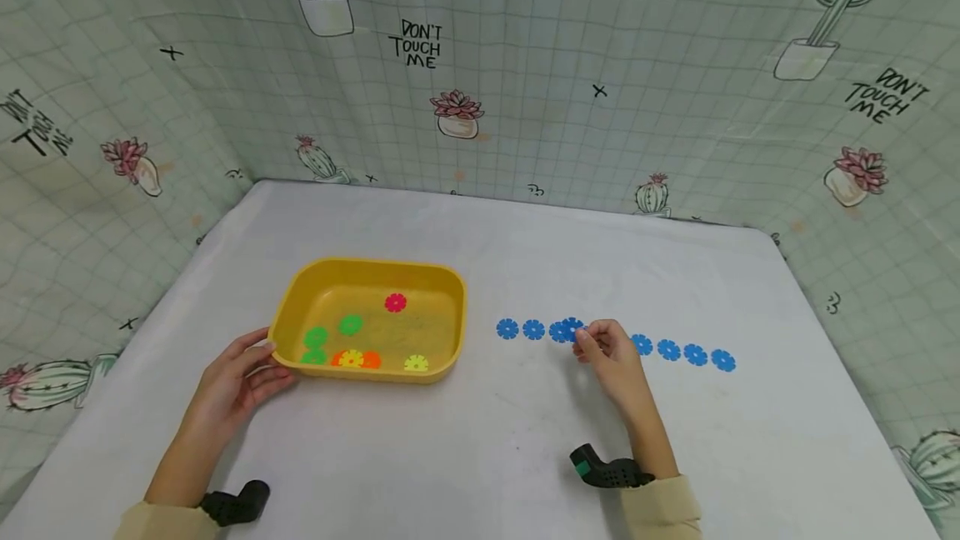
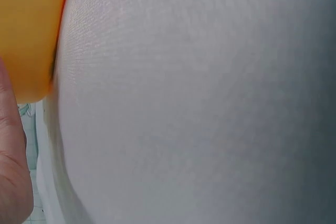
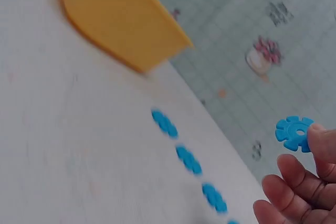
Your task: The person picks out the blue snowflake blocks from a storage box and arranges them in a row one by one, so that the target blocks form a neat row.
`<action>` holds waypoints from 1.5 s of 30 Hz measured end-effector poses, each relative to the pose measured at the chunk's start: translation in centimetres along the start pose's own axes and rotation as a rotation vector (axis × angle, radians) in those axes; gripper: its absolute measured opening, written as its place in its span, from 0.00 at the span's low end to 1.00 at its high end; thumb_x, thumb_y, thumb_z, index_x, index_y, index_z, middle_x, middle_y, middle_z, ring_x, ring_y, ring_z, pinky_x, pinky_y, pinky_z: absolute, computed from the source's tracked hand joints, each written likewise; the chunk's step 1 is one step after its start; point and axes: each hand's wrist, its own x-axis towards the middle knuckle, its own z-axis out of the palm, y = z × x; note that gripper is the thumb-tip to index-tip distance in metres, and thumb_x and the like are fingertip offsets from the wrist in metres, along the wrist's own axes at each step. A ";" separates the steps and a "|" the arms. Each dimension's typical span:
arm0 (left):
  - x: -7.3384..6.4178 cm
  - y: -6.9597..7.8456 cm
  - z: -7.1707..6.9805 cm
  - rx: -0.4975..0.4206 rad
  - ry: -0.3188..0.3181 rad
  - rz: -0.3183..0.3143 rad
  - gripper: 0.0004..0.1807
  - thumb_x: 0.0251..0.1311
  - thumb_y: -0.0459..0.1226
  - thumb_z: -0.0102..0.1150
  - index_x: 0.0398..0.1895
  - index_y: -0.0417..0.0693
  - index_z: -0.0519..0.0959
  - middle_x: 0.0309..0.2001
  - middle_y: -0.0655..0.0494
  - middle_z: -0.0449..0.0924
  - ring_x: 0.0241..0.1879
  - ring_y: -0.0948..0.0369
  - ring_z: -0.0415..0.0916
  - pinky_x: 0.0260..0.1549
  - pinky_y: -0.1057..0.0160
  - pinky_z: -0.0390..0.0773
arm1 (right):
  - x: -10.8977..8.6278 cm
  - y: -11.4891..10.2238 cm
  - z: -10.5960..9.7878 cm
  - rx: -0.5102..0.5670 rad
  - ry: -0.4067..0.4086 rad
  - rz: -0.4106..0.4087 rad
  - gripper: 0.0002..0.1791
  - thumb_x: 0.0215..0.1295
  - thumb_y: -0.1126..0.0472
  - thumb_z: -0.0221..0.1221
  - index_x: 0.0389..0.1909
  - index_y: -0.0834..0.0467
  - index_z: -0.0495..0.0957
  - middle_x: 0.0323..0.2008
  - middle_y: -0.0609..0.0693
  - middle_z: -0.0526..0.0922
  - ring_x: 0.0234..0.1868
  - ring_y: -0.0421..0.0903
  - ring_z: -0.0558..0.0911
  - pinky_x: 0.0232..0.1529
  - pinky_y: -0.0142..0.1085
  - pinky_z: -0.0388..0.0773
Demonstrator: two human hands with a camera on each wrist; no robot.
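My right hand [image 1: 611, 357] pinches a blue notched, flower-shaped plastic disc [image 3: 294, 133] between thumb and finger, with the other fingers loosely bent. In the head view, this disc overlaps the row of blue discs [image 1: 533, 330] on the table and hides part of it; the right wrist view shows it raised above the surface. At the left end of the yellow tray [image 1: 367, 262], my left hand [image 1: 232, 386] holds the rim at the near corner. Inside the tray lie green discs [image 1: 350, 324], a pink disc [image 1: 395, 302], orange discs [image 1: 371, 360] and yellow discs [image 1: 416, 363].
A white cloth covers the table [image 1: 450, 457]. More blue discs [image 1: 695, 355] continue the row right of my right hand. A patterned curtain [image 1: 525, 65] rises behind the table and along both sides. Black wrist cameras [image 1: 611, 472] sit on both wrists.
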 end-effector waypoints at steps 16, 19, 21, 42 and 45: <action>0.4 0.0 0.6 0.038 -0.025 -0.011 0.07 0.65 0.38 0.52 0.42 0.63 0.72 0.29 0.62 0.81 0.29 0.64 0.81 0.35 0.66 0.83 | -3.2 7.1 -11.7 -0.246 0.194 0.232 0.18 0.72 0.54 0.44 0.45 0.68 0.62 0.31 0.48 0.79 0.26 0.29 0.76 0.30 0.19 0.76; 0.3 0.1 0.5 0.040 -0.017 -0.015 0.07 0.65 0.39 0.52 0.43 0.63 0.72 0.29 0.62 0.81 0.28 0.64 0.81 0.35 0.66 0.84 | -3.3 8.0 -13.5 -0.259 0.231 0.296 0.19 0.72 0.53 0.43 0.46 0.68 0.61 0.29 0.47 0.80 0.24 0.29 0.76 0.27 0.20 0.76; 0.3 0.1 0.4 0.032 -0.013 -0.016 0.07 0.65 0.38 0.52 0.42 0.63 0.72 0.29 0.61 0.81 0.28 0.64 0.81 0.34 0.66 0.84 | -3.2 8.5 -14.6 -0.264 0.249 0.334 0.19 0.72 0.53 0.43 0.46 0.69 0.61 0.27 0.46 0.80 0.23 0.29 0.75 0.26 0.21 0.77; 0.2 0.1 -0.2 0.024 -0.026 0.010 0.08 0.65 0.37 0.52 0.41 0.63 0.74 0.29 0.61 0.82 0.28 0.63 0.82 0.33 0.65 0.84 | -0.3 10.1 -19.2 -0.240 0.211 0.553 0.22 0.72 0.53 0.41 0.42 0.72 0.67 0.14 0.43 0.75 0.15 0.37 0.76 0.19 0.30 0.79; 0.2 0.1 -0.3 0.024 -0.029 0.012 0.07 0.65 0.38 0.53 0.42 0.63 0.73 0.29 0.61 0.82 0.28 0.63 0.82 0.33 0.64 0.84 | -0.1 10.1 -19.4 -0.256 0.194 0.555 0.21 0.72 0.54 0.41 0.38 0.72 0.68 0.12 0.44 0.75 0.14 0.38 0.77 0.19 0.31 0.80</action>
